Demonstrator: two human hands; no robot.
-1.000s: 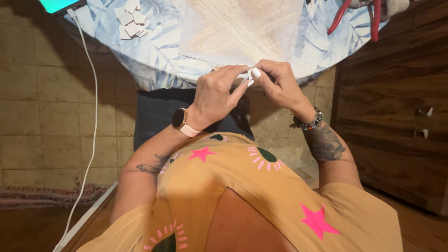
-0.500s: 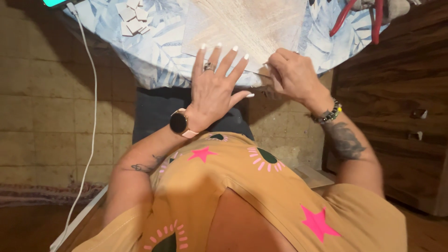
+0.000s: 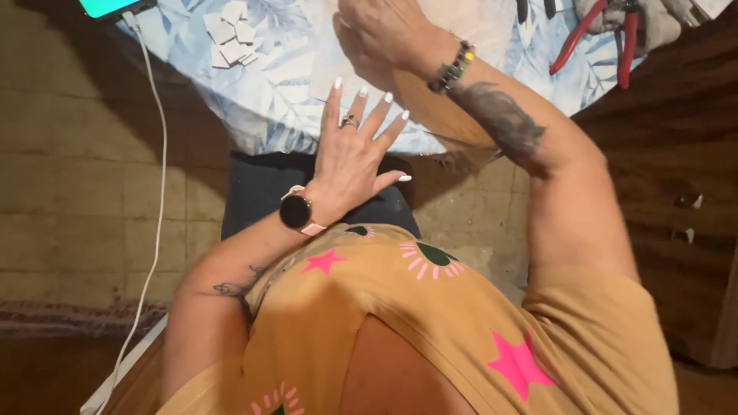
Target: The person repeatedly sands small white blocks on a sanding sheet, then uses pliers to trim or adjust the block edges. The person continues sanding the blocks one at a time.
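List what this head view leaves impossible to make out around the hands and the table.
- Right hand: fingers blurred and cut by the top edge, so any hold is unclear.
- Table surface under the left hand: hidden by the spread palm.
- Red-handled pliers: jaws cut off by the top edge.
- Small white squares: too small to tell the material.
- Turquoise device: mostly out of frame.

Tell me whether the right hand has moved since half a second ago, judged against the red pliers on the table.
Yes. The right hand has reached farther over the table, level with the red pliers, no longer near the table's edge.
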